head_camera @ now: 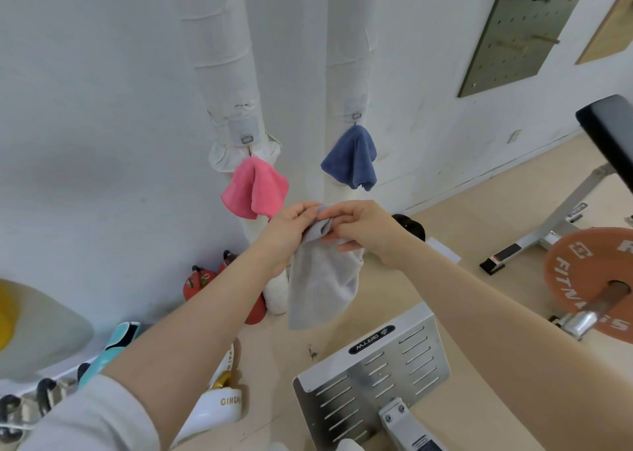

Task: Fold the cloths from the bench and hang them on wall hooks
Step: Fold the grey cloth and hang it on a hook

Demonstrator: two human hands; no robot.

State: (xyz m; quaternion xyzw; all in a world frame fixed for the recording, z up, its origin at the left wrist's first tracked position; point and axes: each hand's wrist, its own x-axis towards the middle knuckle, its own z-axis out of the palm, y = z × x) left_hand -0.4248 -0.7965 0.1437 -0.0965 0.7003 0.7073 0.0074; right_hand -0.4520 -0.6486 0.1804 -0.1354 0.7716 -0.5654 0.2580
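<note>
A grey cloth [320, 286] hangs in front of me, bunched at its top end. My left hand [291, 226] grips that bunched top from the left, and my right hand [363, 226] pinches it from the right, so both hands meet at the cloth's upper edge. On the wall ahead, a pink cloth [255, 190] hangs from a hook [246, 139] on the left white pipe. A blue cloth [352, 159] hangs from a hook [356, 115] on the right white pipe.
A perforated metal footplate [373, 375] sits low in front of me. An orange weight plate [596, 279] on a bar is at right, with a black bench pad [609, 132] above it. Red kettlebells [202, 283] and other gear line the wall's base. A pegboard [513, 36] hangs upper right.
</note>
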